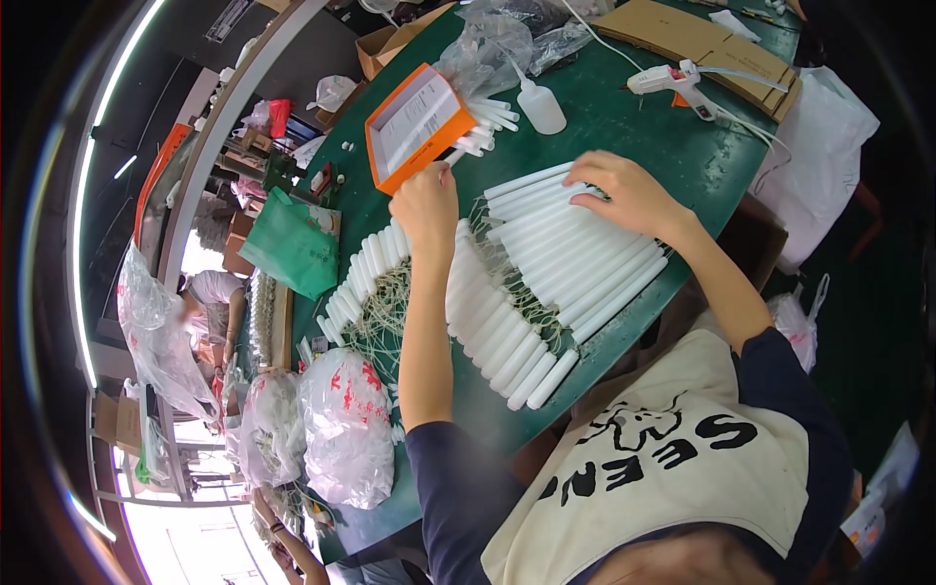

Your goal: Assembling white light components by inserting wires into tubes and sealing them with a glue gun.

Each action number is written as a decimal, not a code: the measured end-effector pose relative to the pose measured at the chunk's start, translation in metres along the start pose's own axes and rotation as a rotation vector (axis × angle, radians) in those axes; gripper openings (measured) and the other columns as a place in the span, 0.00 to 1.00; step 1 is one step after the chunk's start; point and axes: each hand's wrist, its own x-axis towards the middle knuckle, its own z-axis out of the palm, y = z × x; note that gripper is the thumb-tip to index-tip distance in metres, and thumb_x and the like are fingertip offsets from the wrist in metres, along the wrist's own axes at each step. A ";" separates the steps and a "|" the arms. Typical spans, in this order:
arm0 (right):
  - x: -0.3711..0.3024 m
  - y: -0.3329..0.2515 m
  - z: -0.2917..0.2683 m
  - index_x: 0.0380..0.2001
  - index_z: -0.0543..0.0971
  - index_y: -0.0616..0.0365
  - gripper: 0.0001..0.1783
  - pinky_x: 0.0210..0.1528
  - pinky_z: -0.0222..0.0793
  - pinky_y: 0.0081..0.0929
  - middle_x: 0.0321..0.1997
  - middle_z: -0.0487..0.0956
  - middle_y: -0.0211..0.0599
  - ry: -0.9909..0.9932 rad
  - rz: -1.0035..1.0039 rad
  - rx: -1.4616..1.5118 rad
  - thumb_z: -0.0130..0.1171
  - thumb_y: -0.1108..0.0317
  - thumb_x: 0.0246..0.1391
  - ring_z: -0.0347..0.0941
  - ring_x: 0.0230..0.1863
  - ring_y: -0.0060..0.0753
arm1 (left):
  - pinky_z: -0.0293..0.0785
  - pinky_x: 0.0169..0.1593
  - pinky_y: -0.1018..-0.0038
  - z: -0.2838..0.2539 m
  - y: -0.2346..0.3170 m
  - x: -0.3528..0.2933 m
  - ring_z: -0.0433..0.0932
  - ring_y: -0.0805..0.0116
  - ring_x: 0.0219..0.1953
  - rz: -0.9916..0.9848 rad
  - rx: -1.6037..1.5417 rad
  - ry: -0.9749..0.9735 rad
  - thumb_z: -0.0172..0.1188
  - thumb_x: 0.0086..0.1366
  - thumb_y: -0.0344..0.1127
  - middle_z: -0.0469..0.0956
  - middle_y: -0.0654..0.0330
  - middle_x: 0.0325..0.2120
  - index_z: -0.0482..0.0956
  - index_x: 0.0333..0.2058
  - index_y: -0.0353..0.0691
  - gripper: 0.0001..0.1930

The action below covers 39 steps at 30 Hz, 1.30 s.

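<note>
Rows of white tubes (575,253) with thin strings lie side by side on the green table (624,136). My left hand (426,207) is closed around a white tube, just below an orange-rimmed open box (414,125) that holds more white tubes. My right hand (624,190) rests flat, fingers spread, on the far end of the right row of tubes. A second row of tubes (492,327) lies between my arms, and a third (366,273) lies left of my left arm.
A white squeeze bottle (539,105) and a glue gun (673,80) with its cord sit at the far side, near flat cardboard (702,44) and clear plastic bags (487,44). Filled bags (341,429) stand at the left edge. Another person (210,297) sits far left.
</note>
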 end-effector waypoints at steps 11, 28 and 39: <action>0.007 -0.010 -0.012 0.44 0.75 0.56 0.16 0.42 0.69 0.35 0.39 0.78 0.39 -0.005 -0.109 -0.122 0.59 0.67 0.51 0.74 0.40 0.40 | 0.73 0.38 0.78 -0.039 0.039 -0.018 0.76 0.78 0.30 0.140 -1.213 -0.551 0.60 0.58 0.26 0.81 0.61 0.30 0.82 0.33 0.36 0.05; -0.015 0.016 -0.037 0.42 0.72 0.59 0.14 0.31 0.67 0.32 0.29 0.77 0.46 0.104 0.151 -0.098 0.57 0.68 0.53 0.73 0.28 0.45 | 0.66 0.47 0.64 0.054 0.033 -0.016 0.70 0.52 0.42 0.329 -0.707 -0.685 0.60 0.54 0.37 0.76 0.49 0.34 0.82 0.31 0.37 0.10; -0.023 0.025 -0.043 0.38 0.76 0.61 0.12 0.32 0.68 0.32 0.28 0.78 0.46 -0.091 0.297 -0.048 0.58 0.69 0.49 0.75 0.29 0.45 | 0.66 0.48 0.67 0.046 0.023 -0.014 0.71 0.55 0.42 0.198 -0.821 -0.301 0.57 0.59 0.33 0.77 0.51 0.35 0.79 0.32 0.33 0.09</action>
